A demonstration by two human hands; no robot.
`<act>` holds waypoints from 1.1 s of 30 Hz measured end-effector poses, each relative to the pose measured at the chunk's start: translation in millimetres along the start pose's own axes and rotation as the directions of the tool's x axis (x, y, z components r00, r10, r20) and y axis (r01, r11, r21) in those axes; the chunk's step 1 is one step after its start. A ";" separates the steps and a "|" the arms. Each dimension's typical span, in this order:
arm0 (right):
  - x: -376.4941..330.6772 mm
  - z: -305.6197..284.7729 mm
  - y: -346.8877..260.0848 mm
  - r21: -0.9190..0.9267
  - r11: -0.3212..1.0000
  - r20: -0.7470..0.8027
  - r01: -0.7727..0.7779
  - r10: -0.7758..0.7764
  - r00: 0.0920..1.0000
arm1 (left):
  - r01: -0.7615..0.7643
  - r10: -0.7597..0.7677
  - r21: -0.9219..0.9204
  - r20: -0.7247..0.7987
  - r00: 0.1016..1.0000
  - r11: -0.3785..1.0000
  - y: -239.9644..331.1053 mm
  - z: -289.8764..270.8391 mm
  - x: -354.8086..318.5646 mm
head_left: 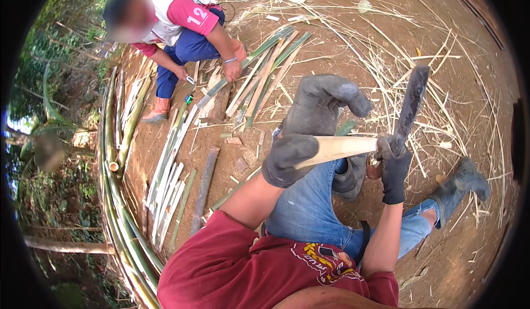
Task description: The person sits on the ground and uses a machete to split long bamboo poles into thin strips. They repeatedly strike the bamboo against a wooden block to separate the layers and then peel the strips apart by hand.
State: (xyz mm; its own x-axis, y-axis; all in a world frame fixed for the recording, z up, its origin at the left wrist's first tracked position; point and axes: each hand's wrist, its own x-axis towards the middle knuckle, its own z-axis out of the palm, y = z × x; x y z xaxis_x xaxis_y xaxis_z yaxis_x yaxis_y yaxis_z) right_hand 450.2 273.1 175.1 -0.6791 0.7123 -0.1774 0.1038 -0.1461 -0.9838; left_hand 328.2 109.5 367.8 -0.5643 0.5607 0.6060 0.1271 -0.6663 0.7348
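My left hand (291, 159), in a dark grey glove, is closed around the wide end of a pale bamboo strip (348, 147). The strip runs across my raised leg to my right hand, narrowing with the distance. My right hand (395, 168), also gloved, is closed on a large knife; its broad dark blade (413, 99) points up and away from me. The strip's far end meets the knife by my right fingers, and the exact contact is hidden. Just beyond my left hand is a dark grey rubbery piece (326, 102) over my leg.
Crouching at the far left, a co-worker (193, 25) holds a small tool and a long bamboo strip (212, 92) over a wood block (216, 106). Split strips (165, 198) lie left of me, beside long bamboo poles (130, 243). Thin shavings (375, 66) litter the dirt ahead and right.
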 end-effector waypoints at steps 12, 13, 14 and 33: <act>9.6 -217.6 31.2 0.396 0.901 -0.486 0.179 0.041 0.873 | 0.131 -0.109 0.028 -0.411 0.905 0.991 23.7 13.2 -36.0; 2.1 -203.4 29.5 0.345 0.923 -0.468 0.169 0.013 0.884 | 0.175 -0.180 -0.044 -0.272 0.945 0.984 30.4 8.9 -38.4; -2.9 -193.6 32.1 0.344 0.926 -0.395 0.155 -0.007 0.919 | 0.170 -0.181 -0.124 -0.084 0.980 0.978 30.6 5.5 -39.9; -30.6 -103.6 127.5 0.541 0.783 -0.216 -0.307 0.481 0.850 | 0.124 -0.088 -0.083 0.350 0.933 0.989 20.4 41.4 -49.7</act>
State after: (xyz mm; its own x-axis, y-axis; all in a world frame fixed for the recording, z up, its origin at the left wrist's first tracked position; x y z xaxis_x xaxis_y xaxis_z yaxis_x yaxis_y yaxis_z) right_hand 559.5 303.8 52.5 -0.3702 0.6829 -0.6298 -0.1034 -0.7040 -0.7026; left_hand 392.6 88.4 365.3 -0.2521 0.7532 0.6075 -0.0116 -0.6301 0.7764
